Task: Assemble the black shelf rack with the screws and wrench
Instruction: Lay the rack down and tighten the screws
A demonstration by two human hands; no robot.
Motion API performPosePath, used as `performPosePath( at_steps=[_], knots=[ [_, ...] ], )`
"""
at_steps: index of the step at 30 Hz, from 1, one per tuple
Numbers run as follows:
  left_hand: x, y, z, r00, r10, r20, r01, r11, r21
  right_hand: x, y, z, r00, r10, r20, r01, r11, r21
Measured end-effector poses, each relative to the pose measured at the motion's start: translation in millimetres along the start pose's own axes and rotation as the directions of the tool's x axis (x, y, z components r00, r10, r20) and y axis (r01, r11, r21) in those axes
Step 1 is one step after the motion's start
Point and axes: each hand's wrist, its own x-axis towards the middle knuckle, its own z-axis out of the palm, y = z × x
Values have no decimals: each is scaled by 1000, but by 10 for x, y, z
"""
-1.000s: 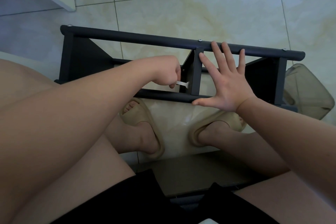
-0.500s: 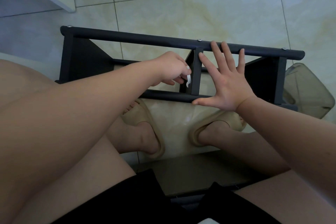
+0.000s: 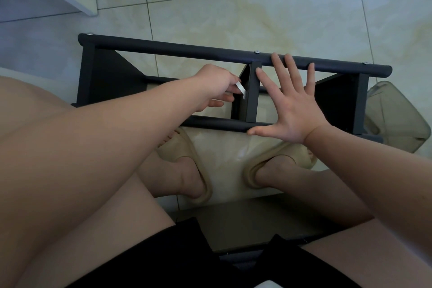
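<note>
Left hand (image 3: pixel 211 85): fingers pinch a flat wrench (image 3: pixel 241 89) against the rack's (image 3: pixel 175 50) middle upright (image 3: pixel 253 100).
Right hand (image 3: pixel 293 110): fingers straight and spread, pressing the rack just right of that upright, thumb on its near rail (image 3: pixel 217 121).
Rack: on the tiled floor (image 3: pixel 257 11), beyond the sandals (image 3: pixel 187 154); screws (image 3: pixel 256 51) in its far rail.

Left hand (image 3: pixel 215 86) pinches the wrench (image 3: pixel 241 90); right hand (image 3: pixel 292 110) flat, fingers spread.

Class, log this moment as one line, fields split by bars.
left hand: pinches small flat silver wrench beside middle black upright | right hand: open, spread flat on black metal shelf rack
</note>
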Motion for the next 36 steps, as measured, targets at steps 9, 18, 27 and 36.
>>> performPosePath(
  at_steps=[9,18,27,36],
  knots=[
    [1,-27,-7,997,-4,77,3,1000,14,-1,-4,-8,1000,3,5,-3,1000,1],
    [28,-49,-32,996,1,84,-11,992,128,0,-1,8,1000,-2,-7,2,1000,-1],
    [59,-65,-14,990,-33,136,22,997,79,-3,-5,0,1000,-4,-12,4,1000,8],
    [71,-106,21,983,-81,165,70,995,71,-3,-7,-14,1000,-2,-2,2,1000,9]
  ],
)
